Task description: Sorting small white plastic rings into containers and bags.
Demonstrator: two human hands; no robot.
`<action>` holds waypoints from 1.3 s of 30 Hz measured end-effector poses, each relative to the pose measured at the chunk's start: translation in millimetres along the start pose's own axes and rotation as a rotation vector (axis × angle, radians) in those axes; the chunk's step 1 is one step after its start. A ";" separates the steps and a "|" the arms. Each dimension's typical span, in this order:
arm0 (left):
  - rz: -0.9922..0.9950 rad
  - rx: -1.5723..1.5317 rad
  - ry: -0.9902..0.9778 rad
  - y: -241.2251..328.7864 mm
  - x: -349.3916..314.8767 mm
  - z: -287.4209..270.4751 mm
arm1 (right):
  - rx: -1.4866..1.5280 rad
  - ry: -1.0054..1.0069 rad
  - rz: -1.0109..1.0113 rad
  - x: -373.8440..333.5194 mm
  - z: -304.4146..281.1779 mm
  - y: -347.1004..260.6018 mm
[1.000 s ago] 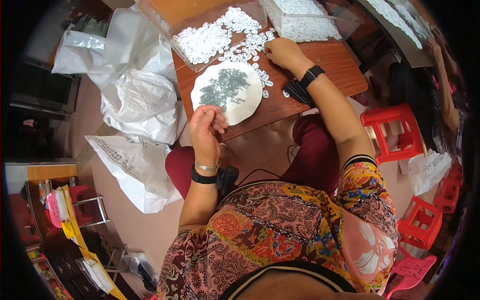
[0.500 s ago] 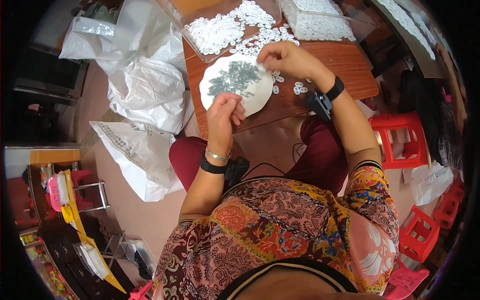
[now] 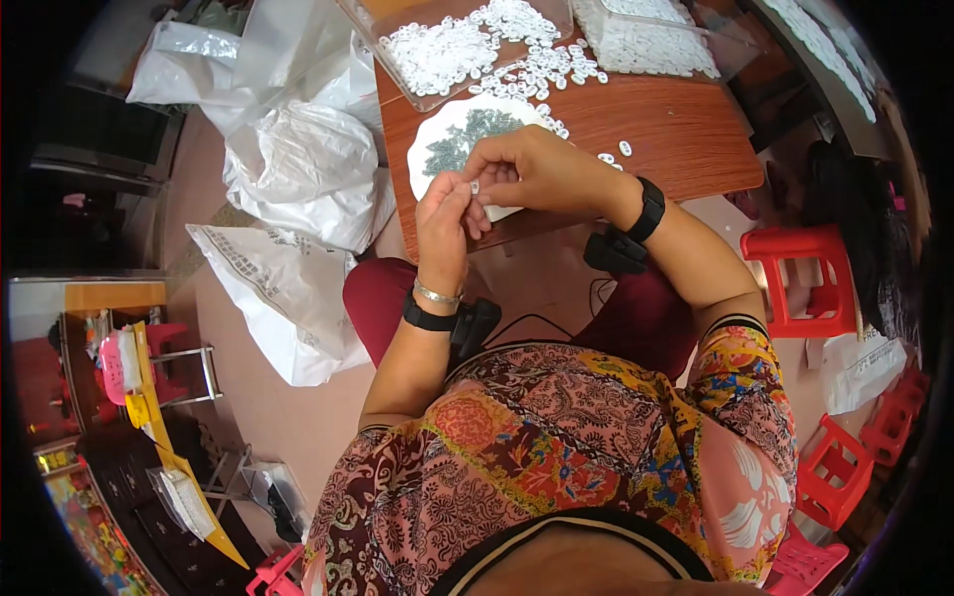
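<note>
My left hand (image 3: 447,214) and my right hand (image 3: 537,169) meet over the near edge of a white scalloped plate (image 3: 420,139). A small white oval piece (image 3: 474,186) shows at the fingertips, pinched by my right hand. The fingers of my left hand are closed against it; whatever else they hold is too small to make out. Tiny grey-green parts (image 3: 459,141) lie heaped on the plate, which my right hand partly covers. Behind it, many white oval pieces with holes (image 3: 547,70) are scattered on the brown wooden table (image 3: 676,129).
A clear tray (image 3: 422,101) of white pieces stands at the table's back left, and a filled clear box (image 3: 661,62) at the back right. White sacks (image 3: 298,169) crowd the floor on the left. Red stools (image 3: 800,283) stand on the right.
My right hand has come left and nearer from the plate's far right edge with the white piece, and now meets my left hand. The whole view has shifted slightly.
</note>
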State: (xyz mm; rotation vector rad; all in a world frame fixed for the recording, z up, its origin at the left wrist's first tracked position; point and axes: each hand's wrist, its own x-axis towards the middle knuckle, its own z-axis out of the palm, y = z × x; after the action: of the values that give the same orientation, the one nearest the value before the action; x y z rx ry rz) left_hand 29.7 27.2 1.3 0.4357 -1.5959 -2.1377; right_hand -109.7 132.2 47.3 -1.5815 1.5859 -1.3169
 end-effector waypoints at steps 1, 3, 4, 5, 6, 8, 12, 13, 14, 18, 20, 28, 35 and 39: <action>-0.021 -0.023 -0.003 1.5 0.3 -0.5 | -0.052 0.013 -0.018 0.5 0.8 -2.6; -0.044 -0.046 -0.007 4.0 0.4 0.7 | -0.103 0.027 -0.035 1.1 3.0 -1.8; -0.053 -0.079 -0.007 4.9 0.6 1.7 | -0.138 0.062 -0.069 1.3 5.3 2.7; -0.061 -0.111 -0.007 4.9 0.8 1.7 | -0.173 0.095 -0.103 2.1 7.0 4.0; -0.063 -0.110 -0.006 4.5 0.9 0.6 | -0.171 0.095 -0.102 2.3 7.0 3.8; -0.049 -0.104 0.005 4.5 1.1 -3.1 | -0.225 0.047 -0.070 2.3 5.8 0.6; 0.010 -0.151 0.041 5.8 5.0 -12.2 | -0.418 0.139 -0.111 4.7 -2.0 14.0; 0.004 -0.148 0.056 5.2 6.5 -16.8 | -0.419 0.139 -0.109 4.1 -3.9 20.0; -0.002 -0.145 0.069 5.0 8.2 -20.5 | -0.650 0.119 -0.095 3.6 -5.6 30.6; -0.005 -0.095 0.074 5.8 7.5 -26.5 | -0.973 0.117 -0.147 4.7 2.0 57.8; -0.001 -0.051 0.064 6.4 5.5 -25.4 | -1.024 0.094 -0.130 11.7 5.9 64.9; -0.019 0.054 0.049 8.5 4.1 -28.5 | -1.064 0.133 -0.202 16.8 6.6 71.4; -0.005 -0.020 0.071 5.1 3.4 -30.1 | -1.028 0.137 -0.177 15.8 12.9 58.7; 0.006 -0.024 0.073 4.4 3.7 -29.4 | -1.024 0.093 -0.136 19.5 19.1 59.2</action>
State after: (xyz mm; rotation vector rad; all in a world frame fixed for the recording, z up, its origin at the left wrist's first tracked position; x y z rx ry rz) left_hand 41.8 0.1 -2.9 0.4948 -1.5284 -2.1095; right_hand -121.4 99.0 -7.5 -2.2258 2.4498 -0.6098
